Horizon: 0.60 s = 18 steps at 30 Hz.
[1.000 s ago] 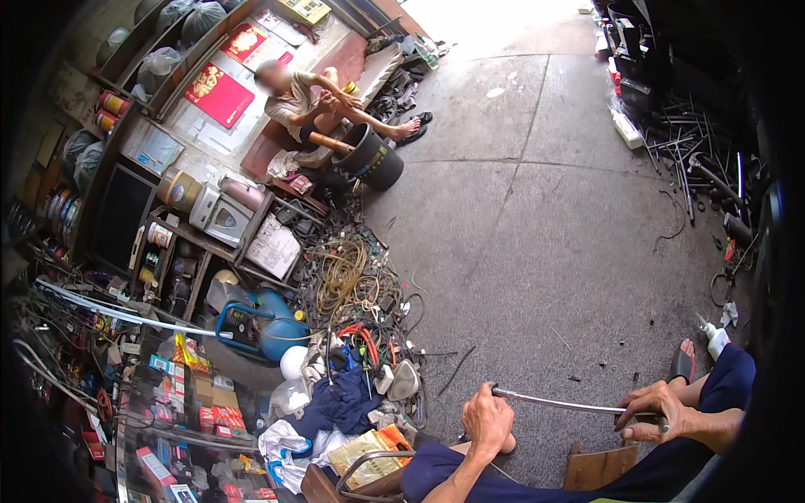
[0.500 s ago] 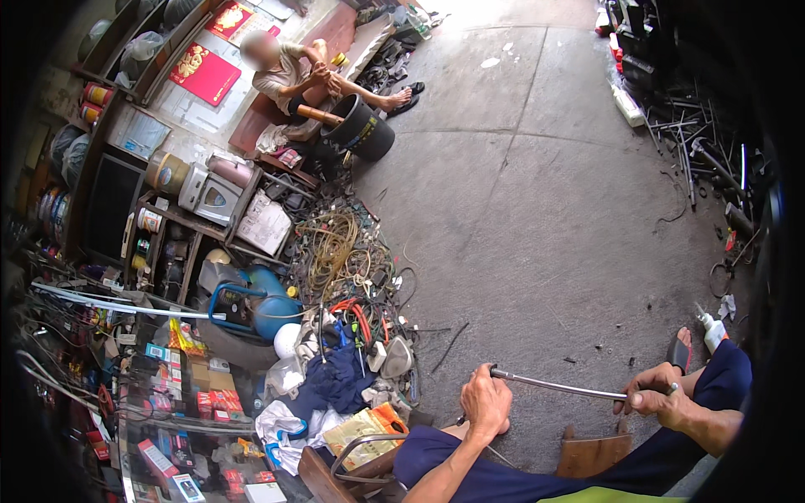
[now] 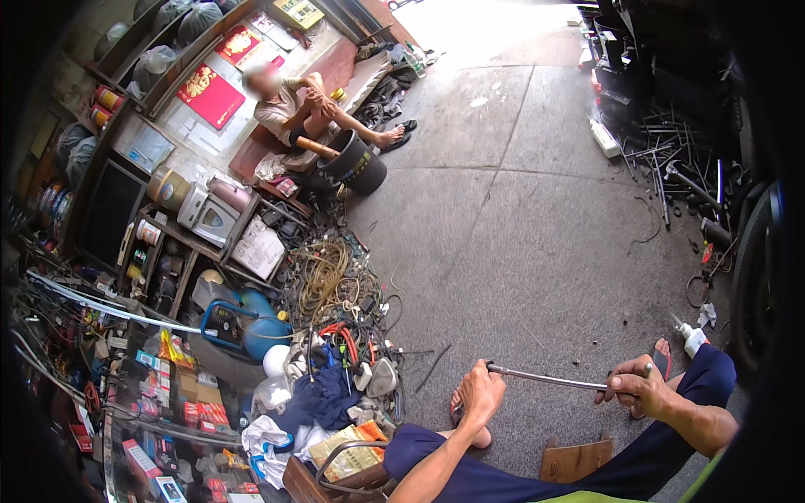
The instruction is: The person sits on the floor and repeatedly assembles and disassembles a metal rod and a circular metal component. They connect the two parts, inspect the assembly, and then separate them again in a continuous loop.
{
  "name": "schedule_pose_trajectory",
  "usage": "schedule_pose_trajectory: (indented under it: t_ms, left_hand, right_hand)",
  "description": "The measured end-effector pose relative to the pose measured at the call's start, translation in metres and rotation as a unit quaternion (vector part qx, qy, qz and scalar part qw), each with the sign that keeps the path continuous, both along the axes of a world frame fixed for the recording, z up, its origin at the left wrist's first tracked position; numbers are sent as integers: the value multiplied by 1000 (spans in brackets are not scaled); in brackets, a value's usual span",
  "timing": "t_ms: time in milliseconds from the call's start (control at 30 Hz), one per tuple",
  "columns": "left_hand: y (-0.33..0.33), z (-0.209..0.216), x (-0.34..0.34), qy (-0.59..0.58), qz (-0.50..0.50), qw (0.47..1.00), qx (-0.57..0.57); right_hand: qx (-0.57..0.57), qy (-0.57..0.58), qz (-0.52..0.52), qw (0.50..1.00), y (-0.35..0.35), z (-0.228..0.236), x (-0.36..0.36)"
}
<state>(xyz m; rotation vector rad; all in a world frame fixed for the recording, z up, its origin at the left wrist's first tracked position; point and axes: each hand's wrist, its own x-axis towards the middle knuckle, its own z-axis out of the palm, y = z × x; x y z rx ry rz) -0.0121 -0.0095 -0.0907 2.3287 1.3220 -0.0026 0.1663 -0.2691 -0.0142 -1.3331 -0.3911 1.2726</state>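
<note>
A thin, shiny metal rod (image 3: 549, 380) with a dark sleeve at its left end spans the space between my two hands, above my lap. My left hand (image 3: 480, 392) is closed at the dark end, its fingers curled and the knuckles up. Around the other end, the thumb and fingers of my right hand (image 3: 641, 386) are closed; they hide that tip. Below the rod, between my legs, is a small brown wooden stool (image 3: 575, 459).
To the left lie a tangle of hoses (image 3: 323, 277), a blue compressor tank (image 3: 267, 334) and piled cloths. A person (image 3: 293, 109) sits farther off behind a black bucket (image 3: 362, 168). Metal rods (image 3: 658, 163) litter the right side. A white bottle (image 3: 692, 338) stands near my right foot.
The view has tilted up, showing more of the bright far end and a wheel at right. Both hands keep hold of the rod, which sits at nearly the same angle.
</note>
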Motion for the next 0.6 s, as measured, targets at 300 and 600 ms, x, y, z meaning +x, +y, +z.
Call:
schedule_pose_trajectory:
  t_ms: [300, 600]
  left_hand:
    - [0, 3, 2, 8, 14, 1000, 11]
    - [0, 7, 1, 8, 22, 1000, 2]
  right_hand:
    - [-5, -4, 14, 1000, -1, -2, 0]
    - [2, 32, 6, 999, 2, -14, 1]
